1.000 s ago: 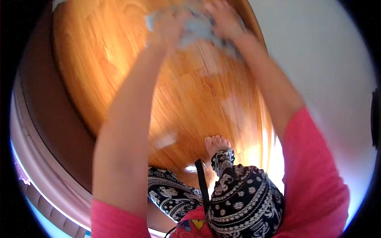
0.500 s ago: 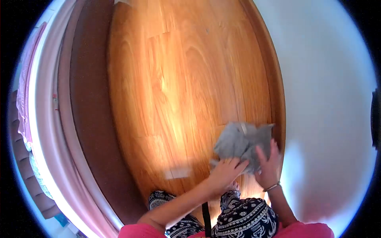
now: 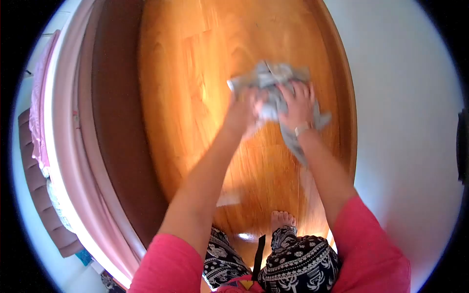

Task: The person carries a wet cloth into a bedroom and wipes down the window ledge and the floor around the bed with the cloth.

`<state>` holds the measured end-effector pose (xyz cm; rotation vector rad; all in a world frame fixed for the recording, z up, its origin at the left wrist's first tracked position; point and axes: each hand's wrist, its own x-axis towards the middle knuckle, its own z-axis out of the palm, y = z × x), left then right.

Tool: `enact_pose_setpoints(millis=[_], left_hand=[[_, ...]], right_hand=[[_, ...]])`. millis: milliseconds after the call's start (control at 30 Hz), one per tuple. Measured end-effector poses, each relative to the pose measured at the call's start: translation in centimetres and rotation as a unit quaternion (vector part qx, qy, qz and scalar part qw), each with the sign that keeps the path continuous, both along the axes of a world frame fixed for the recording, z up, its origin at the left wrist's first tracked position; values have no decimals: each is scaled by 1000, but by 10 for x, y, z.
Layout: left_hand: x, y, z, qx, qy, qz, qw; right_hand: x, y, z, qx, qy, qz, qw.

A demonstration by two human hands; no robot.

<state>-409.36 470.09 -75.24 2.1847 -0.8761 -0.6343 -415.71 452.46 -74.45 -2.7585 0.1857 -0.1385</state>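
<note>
A crumpled grey cloth (image 3: 267,77) lies on the wooden floor (image 3: 195,117), spread out ahead of my feet. On top of it rests my right hand (image 3: 297,103), palm down with the fingers apart, pressing the fabric; a band circles that wrist. My left hand (image 3: 246,110) is at the cloth's left side, smeared by motion, so its fingers cannot be made out. One loose end of the cloth trails back under my right forearm.
A bed with a brown base (image 3: 119,112) and pink cover (image 3: 73,146) runs along the left. The white wall (image 3: 400,112) and its wooden skirting (image 3: 346,97) border the right. My bare foot (image 3: 283,219) stands on the floor, near a pale rectangular patch (image 3: 228,198).
Both hands and the cloth have moved forward across the floor, away from my feet, and slightly left. My arms are now stretched out, and the cloth lies wider and more bunched.
</note>
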Motion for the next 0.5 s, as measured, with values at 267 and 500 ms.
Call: enact_pose_setpoints(millis=[267,500], left_hand=[[2,16,130,155,-333,-55,928],[-137,71,77,175,-279,-29,944]], right_hand=[[-20,20,72,21,-153,5,988],[-104,47,49,59,302,130,943]])
